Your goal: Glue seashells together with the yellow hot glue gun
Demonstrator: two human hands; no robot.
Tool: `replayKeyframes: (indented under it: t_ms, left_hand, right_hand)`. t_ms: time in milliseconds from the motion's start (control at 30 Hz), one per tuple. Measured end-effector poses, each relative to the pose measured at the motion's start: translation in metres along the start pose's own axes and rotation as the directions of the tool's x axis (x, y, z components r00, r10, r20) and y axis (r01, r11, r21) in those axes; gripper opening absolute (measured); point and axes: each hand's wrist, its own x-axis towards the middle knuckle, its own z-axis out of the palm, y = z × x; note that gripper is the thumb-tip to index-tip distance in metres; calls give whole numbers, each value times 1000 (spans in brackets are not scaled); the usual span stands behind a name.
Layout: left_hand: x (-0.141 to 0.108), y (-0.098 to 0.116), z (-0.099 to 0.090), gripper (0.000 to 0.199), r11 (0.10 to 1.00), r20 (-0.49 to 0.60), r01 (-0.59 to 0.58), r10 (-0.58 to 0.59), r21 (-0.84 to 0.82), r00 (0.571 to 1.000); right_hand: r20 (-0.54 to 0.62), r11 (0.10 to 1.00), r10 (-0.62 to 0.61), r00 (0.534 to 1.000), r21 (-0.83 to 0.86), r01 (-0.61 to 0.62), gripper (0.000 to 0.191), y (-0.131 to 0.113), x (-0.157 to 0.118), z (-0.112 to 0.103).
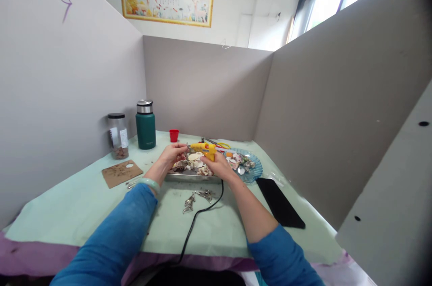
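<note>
Blue sleeves (111, 232) cross a pale green cloth (232, 227) between gray walls (205, 88). The right hand (218, 166) holds a yellow glue gun (207, 150); the left hand (170, 156) pinches a tiny thing (188, 145).

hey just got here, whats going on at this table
Someone's right hand grips a yellow glue gun over a metal tray of shells. The left hand pinches a small piece at the gun's tip, too tiny to identify. A blue plate with more shells sits to the right, and silvery metal clips lie in front of the tray.
</note>
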Motion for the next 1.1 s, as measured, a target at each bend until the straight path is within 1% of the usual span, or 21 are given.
replayKeyframes:
  t_ms: [133,533,800,1100]
  left_hand:
    - [2,-2,-2,25,1000,19,6,-6,5,1000]
    - [-1,0,0,23,1000,-3,-1,1,2,1000]
    - [2,-2,-2,25,1000,22,-2,1,15,1000]
    - [5,-4,-4,24,1000,16,-18,17,10,1000]
  right_hand:
    - [2,1000,8,1000,6,-8,33,1,0,0]
    - [20,999,-21,1000,-39,22,33,0,0,-1]
    - [12,1000,-12,1000,-16,12,34,0,0,0]
    - [15,999,-21,1000,-41,21,32,3,2,0]
